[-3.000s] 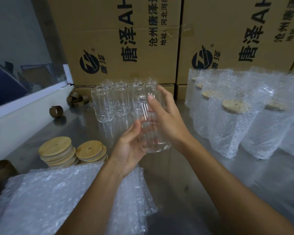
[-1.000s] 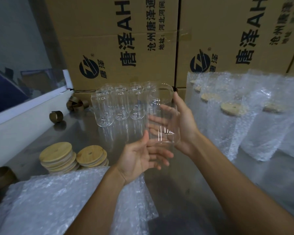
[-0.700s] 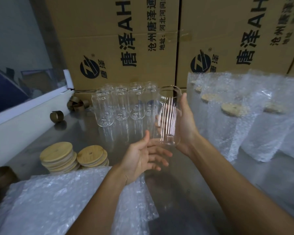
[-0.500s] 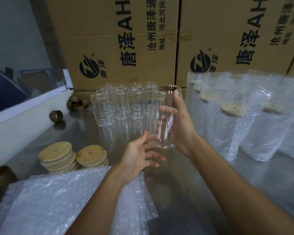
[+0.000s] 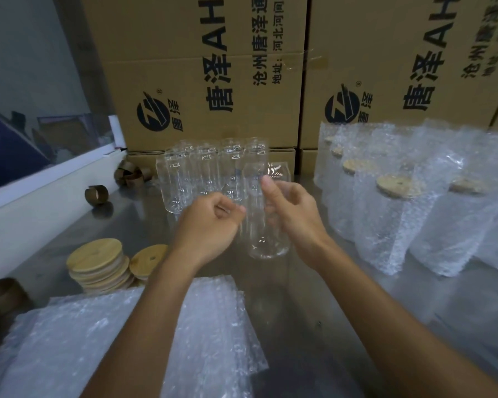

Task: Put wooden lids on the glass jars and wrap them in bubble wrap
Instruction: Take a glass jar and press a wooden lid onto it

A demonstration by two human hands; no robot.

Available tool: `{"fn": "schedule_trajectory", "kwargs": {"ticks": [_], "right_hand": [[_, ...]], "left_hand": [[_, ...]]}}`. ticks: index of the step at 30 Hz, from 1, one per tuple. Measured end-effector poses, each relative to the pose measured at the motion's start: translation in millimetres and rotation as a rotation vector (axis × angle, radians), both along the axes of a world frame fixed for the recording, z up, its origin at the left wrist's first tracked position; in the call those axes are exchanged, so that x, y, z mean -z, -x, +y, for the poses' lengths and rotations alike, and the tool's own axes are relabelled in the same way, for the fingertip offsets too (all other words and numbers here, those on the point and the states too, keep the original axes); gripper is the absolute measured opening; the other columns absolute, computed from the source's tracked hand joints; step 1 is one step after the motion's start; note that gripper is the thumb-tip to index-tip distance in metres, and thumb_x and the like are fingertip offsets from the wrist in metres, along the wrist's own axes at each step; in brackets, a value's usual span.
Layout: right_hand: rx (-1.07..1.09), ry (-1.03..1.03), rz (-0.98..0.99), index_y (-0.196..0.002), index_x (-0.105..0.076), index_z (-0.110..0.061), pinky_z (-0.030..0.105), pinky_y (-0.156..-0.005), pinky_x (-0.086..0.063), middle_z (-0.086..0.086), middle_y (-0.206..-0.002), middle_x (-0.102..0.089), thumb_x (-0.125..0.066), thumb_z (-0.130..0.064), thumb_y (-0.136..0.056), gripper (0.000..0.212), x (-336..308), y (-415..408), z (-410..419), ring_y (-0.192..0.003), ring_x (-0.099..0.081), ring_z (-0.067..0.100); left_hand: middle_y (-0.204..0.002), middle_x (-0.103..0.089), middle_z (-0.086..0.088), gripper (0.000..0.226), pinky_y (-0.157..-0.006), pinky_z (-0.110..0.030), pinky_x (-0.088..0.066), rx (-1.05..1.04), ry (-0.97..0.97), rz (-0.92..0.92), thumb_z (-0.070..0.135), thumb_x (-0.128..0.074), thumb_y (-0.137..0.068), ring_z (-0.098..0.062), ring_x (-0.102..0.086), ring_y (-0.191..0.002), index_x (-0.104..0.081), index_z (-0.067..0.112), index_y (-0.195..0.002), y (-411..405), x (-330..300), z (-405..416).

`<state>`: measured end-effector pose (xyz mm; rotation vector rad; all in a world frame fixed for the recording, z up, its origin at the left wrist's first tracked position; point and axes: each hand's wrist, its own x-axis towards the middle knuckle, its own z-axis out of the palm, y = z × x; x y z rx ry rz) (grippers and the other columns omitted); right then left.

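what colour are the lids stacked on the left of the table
Light tan wood, pale bamboo-like grain; the stacked lids show best in the head view.

- A clear glass jar [image 5: 266, 214], open-topped and upright, is held above the table between both hands.
- More bare jars [image 5: 202, 170] stand grouped behind it.
- Wooden lids [image 5: 98, 265] sit in two stacks at left.
- Flat bubble wrap [image 5: 127, 334] lies nearest.
- Wrapped, lidded jars [image 5: 391, 214] stand at right.

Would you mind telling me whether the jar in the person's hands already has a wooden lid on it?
No, the glass jar has an open mouth; wooden lids remain stacked on the table.
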<state>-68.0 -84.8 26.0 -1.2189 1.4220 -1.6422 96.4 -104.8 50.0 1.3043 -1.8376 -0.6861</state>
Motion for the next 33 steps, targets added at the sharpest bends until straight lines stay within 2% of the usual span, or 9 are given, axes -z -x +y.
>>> {"fn": "schedule_trajectory", "kwargs": {"ticks": [4, 9, 11, 13, 16, 23, 27, 30, 33], "right_hand": [[-0.027, -0.018, 0.056, -0.132, -0.055, -0.012, 0.030, -0.091, -0.055, 0.004, -0.122, -0.066, -0.078, -0.063, -0.064, 0.088, 6.3, -1.5, -3.1, -0.111, -0.065, 0.015], [-0.082, -0.053, 0.132, -0.141, -0.049, -0.005, 0.037, -0.109, -0.048, 0.008, -0.132, -0.062, -0.080, -0.042, -0.081, 0.077, 11.2, -0.2, -7.6, -0.127, -0.057, 0.018], [-0.098, -0.062, 0.147, -0.147, -0.044, -0.005, 0.037, -0.111, -0.046, 0.009, -0.140, -0.057, -0.078, -0.037, -0.085, 0.078, 11.6, -0.3, -5.9, -0.133, -0.053, 0.020], [-0.096, -0.068, 0.166, -0.150, -0.040, -0.006, 0.040, -0.113, -0.044, 0.010, -0.144, -0.054, -0.077, -0.034, -0.087, 0.079, 11.1, -0.3, -4.2, -0.135, -0.051, 0.021], [-0.095, -0.066, 0.175, -0.150, -0.040, -0.007, 0.043, -0.114, -0.043, 0.011, -0.144, -0.054, -0.077, -0.031, -0.087, 0.077, 10.5, 1.0, -2.5, -0.135, -0.051, 0.024], [-0.143, -0.110, 0.155, -0.147, -0.045, -0.007, 0.042, -0.113, -0.045, 0.011, -0.142, -0.057, -0.083, -0.025, -0.082, 0.078, 7.3, 11.6, -4.1, -0.132, -0.054, 0.024], [-0.153, -0.146, 0.198, -0.147, -0.046, -0.010, 0.035, -0.106, -0.049, 0.006, -0.136, -0.059, -0.088, -0.029, -0.075, 0.085, 1.5, 19.1, -2.4, -0.127, -0.058, 0.021], [-0.150, -0.133, 0.254, -0.150, -0.042, -0.017, 0.030, -0.098, -0.050, 0.001, -0.137, -0.057, -0.088, -0.037, -0.074, 0.090, -8.8, 19.0, 3.6, -0.125, -0.057, 0.018], [-0.062, -0.026, 0.287, -0.142, -0.050, -0.022, 0.032, -0.099, -0.052, -0.002, -0.131, -0.060, -0.085, -0.042, -0.078, 0.075, -22.7, 15.0, 9.5, -0.119, -0.059, 0.013]], "left_hand": [[-0.108, -0.063, 0.011, 0.030, -0.104, -0.055, -0.041, -0.118, -0.042, -0.281, 0.057, -0.069, -0.084, -0.024, -0.060, -0.111, -0.055, 0.036, -0.101, -29.4, -10.2, -4.6], [-0.141, -0.052, -0.001, 0.053, -0.116, -0.057, -0.023, -0.230, -0.158, -0.508, 0.054, -0.078, -0.078, -0.030, -0.046, -0.132, -0.056, 0.030, -0.119, -59.3, -5.9, -14.7], [-0.142, -0.050, 0.001, 0.051, -0.117, -0.053, -0.017, -0.231, -0.167, -0.565, 0.053, -0.080, -0.077, -0.028, -0.043, -0.134, -0.054, 0.033, -0.116, -64.1, -4.2, -15.7], [-0.137, -0.053, 0.001, 0.055, -0.117, -0.051, -0.023, -0.172, -0.222, -0.598, 0.047, -0.085, -0.073, -0.026, -0.047, -0.130, -0.053, 0.031, -0.115, -66.4, -1.7, -17.8], [-0.127, -0.059, 0.001, 0.061, -0.115, -0.050, -0.030, -0.114, -0.335, -0.688, 0.037, -0.088, -0.070, -0.024, -0.051, -0.125, -0.053, 0.028, -0.118, -66.6, 3.4, -20.3], [-0.143, -0.048, -0.003, 0.066, -0.119, -0.048, -0.025, -0.110, -0.385, -0.749, 0.019, -0.076, -0.078, -0.027, -0.047, -0.132, -0.049, 0.024, -0.138, -68.6, 6.4, -25.6], [-0.140, -0.050, 0.001, 0.051, -0.121, -0.050, -0.017, -0.114, -0.320, -0.764, 0.017, -0.065, -0.084, -0.024, -0.046, -0.133, -0.053, 0.029, -0.132, -67.2, 9.2, -27.4], [-0.134, -0.053, -0.001, 0.052, -0.118, -0.050, -0.025, -0.111, -0.285, -0.711, 0.012, -0.070, -0.080, -0.026, -0.047, -0.130, -0.055, 0.026, -0.128, -65.7, 10.0, -29.3], [-0.134, -0.054, -0.001, 0.050, -0.115, -0.050, -0.029, -0.096, -0.184, -0.676, 0.014, -0.073, -0.081, -0.027, -0.046, -0.131, -0.058, 0.027, -0.126, -62.7, 9.7, -29.6]]}}
